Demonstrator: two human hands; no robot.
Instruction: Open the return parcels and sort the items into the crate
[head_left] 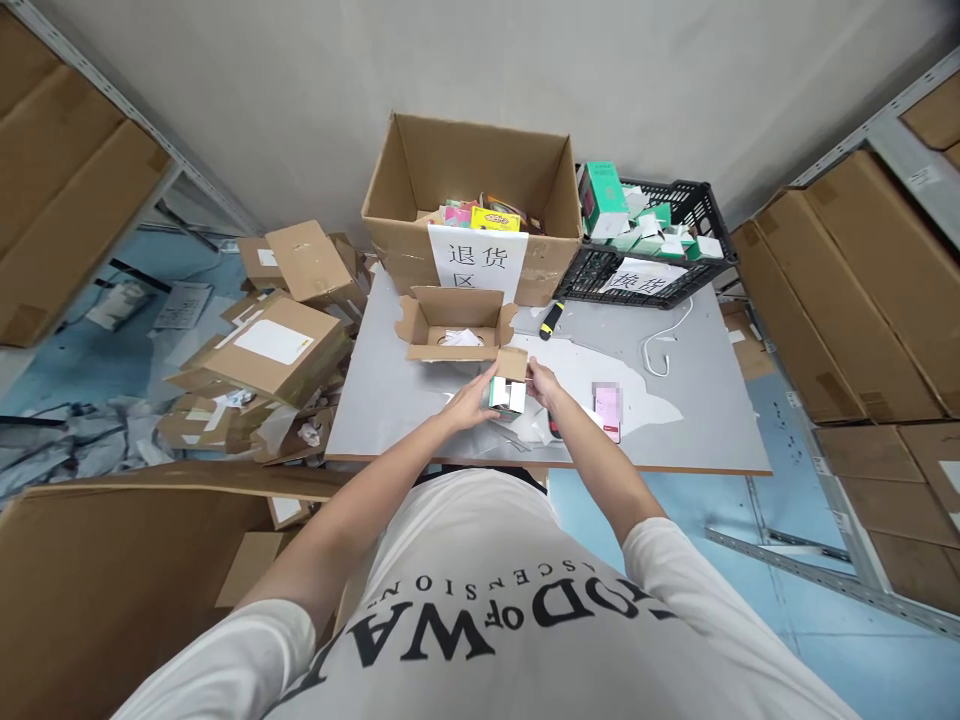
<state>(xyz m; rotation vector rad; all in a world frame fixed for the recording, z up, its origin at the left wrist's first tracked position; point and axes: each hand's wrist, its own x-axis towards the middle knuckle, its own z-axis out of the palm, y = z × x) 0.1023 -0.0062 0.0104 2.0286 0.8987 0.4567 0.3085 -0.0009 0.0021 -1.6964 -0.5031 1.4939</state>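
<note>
A small green-and-white box (507, 398) is at the middle of the table's near side, its end flaps open toward me. My left hand (472, 400) closes on its left side. Just behind the box rises a small brown cardboard piece (513, 362); whether it belongs to the box I cannot tell. My right hand (541, 384) pinches at the right edge of that brown piece, with the fingertips partly hidden. Beyond my hands stands an open brown carton (459, 352) with white paper inside. A phone (607, 410) lies to the right of my right forearm.
At the back stand a large carton (382, 232) of colourful packets and a black crate (701, 195) of green-and-white boxes. A yellow-black cutter (551, 320) and white cable (658, 358) lie on the table (720, 420). Parcels (277, 345) pile up at left; shelved cartons (862, 290) line the right.
</note>
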